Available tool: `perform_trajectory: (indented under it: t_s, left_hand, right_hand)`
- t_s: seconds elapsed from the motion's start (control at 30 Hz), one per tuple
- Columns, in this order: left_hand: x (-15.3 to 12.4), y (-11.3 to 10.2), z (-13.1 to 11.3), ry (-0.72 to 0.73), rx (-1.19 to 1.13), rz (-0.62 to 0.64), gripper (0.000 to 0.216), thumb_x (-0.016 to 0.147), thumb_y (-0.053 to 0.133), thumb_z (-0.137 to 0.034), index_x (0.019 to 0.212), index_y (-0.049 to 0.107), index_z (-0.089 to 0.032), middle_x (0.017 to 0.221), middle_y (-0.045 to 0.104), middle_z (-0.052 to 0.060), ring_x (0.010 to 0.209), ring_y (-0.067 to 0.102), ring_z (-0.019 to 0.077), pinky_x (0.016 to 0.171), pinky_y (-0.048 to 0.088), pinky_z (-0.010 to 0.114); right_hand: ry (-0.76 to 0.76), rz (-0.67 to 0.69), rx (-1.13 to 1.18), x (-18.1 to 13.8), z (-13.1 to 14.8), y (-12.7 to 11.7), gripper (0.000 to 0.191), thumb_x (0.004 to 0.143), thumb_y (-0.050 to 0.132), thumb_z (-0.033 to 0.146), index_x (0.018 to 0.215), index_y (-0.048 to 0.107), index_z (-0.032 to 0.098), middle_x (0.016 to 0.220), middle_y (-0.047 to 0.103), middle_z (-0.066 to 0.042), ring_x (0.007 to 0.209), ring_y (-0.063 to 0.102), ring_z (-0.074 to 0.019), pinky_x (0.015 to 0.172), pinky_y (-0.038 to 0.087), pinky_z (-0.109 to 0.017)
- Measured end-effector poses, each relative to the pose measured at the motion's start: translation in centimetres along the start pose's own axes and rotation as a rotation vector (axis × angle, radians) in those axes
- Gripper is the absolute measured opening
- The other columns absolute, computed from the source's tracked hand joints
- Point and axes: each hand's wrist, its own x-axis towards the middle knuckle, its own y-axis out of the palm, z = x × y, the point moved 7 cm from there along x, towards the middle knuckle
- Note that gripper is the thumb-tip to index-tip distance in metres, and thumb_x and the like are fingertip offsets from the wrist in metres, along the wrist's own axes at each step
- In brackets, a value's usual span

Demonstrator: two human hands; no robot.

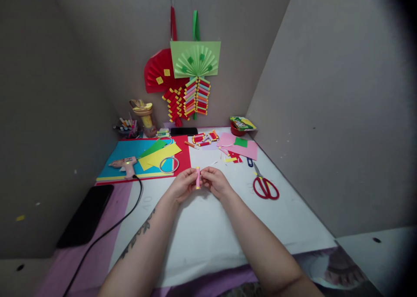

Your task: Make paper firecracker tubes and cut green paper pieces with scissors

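A small pink paper roll (198,179) with yellow bands at both ends stands nearly upright between my hands, above the white table surface. My left hand (185,184) grips it from the left with thumb and fingers. From the other side, my right hand (215,182) pinches at its edge; what exactly those fingertips hold is partly hidden. Beyond the hands lie several finished red and yellow paper rolls (204,143). Scraps of red paper (235,156) and a yellow strip (230,160) lie to the right of them.
Red-handled scissors (266,188) lie at right, beside a blue cutter (249,162). At left, a glue gun (128,164) with a trailing black cord (138,201) rests on coloured sheets (114,158). A black tablet-like slab (86,216) lies nearer. Paper fan decorations (195,59) hang on the wall.
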Motion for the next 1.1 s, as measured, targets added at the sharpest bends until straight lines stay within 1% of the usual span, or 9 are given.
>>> perform_trajectory:
  t_s: [0.23,0.63,0.9,1.1]
  left_hand:
    - [-0.08,0.05,0.07,0.005,0.031,-0.019,0.028,0.069,0.074,-0.031,0.083,0.057,-0.013,0.067,0.065,0.002,0.057,0.062,0.0107,0.056,0.049,0.020]
    - [-0.21,-0.31,0.02,-0.003,0.056,-0.037,0.029,0.069,0.073,-0.028,0.085,0.052,-0.017,0.069,0.066,0.001,0.059,0.064,0.0124,0.055,0.051,0.021]
    - [-0.19,-0.46,-0.24,0.020,0.098,-0.076,0.030,0.068,0.075,-0.030,0.084,0.053,-0.016,0.066,0.067,0.002,0.056,0.064,0.0134,0.051,0.049,0.021]
    - [-0.06,-0.81,-0.33,0.037,0.110,-0.125,0.033,0.062,0.078,-0.031,0.081,0.056,-0.015,0.066,0.067,0.002,0.054,0.063,0.0129,0.050,0.048,0.020]
  right_hand:
    - [0.014,0.026,-0.015,-0.10,0.17,0.35,0.026,0.060,0.076,0.035,0.064,0.060,0.015,0.051,0.057,0.001,0.044,0.045,-0.0062,0.041,0.025,-0.018]
    - [0.023,0.016,-0.011,-0.24,0.14,0.26,0.027,0.058,0.077,0.034,0.063,0.060,0.014,0.048,0.054,0.003,0.042,0.042,-0.0046,0.040,0.023,-0.017]
    - [0.034,-0.007,-0.019,-0.15,-0.01,0.15,0.028,0.056,0.077,0.035,0.063,0.061,0.014,0.047,0.053,0.003,0.041,0.040,-0.0042,0.039,0.023,-0.016]
    - [0.036,-0.029,-0.016,-0.07,0.00,0.04,0.029,0.055,0.078,0.036,0.062,0.060,0.014,0.045,0.049,0.004,0.039,0.038,-0.0040,0.038,0.022,-0.016]
